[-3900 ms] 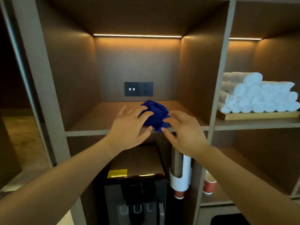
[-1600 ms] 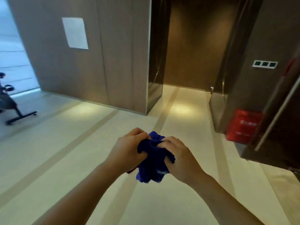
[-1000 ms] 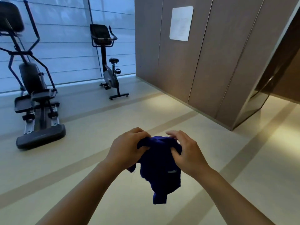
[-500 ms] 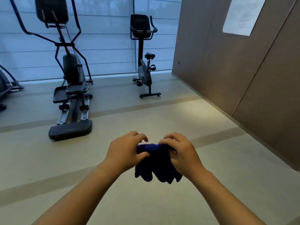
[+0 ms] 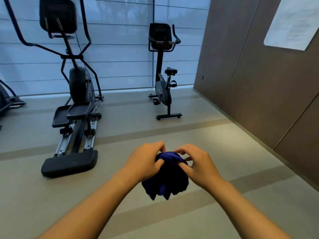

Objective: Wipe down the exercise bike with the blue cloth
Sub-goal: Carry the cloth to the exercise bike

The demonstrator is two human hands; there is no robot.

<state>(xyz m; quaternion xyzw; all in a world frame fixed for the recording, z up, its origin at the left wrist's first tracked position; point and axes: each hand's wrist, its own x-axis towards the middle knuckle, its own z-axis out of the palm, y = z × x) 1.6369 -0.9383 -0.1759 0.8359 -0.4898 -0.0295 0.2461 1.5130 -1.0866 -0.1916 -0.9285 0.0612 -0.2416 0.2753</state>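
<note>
We hold the bunched blue cloth (image 5: 164, 176) in both hands, left hand (image 5: 144, 163) and right hand (image 5: 198, 165) gripping it. The exercise bike (image 5: 164, 73) stands well ahead, unwiped; the whole wipe remains.

Gym room, exercise bike (image 5: 164, 73), elliptical trainer (image 5: 76, 94), blinded windows (image 5: 120, 49)

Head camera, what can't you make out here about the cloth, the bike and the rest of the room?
All in the head view:
- blue cloth: bunched, its top covered by the left hand and right hand gripping it.
- exercise bike: distant; console too dark for detail.
- wall notice: text blurred, cut by the top edge.
- machine at far left: mostly cut off by the left edge.
</note>
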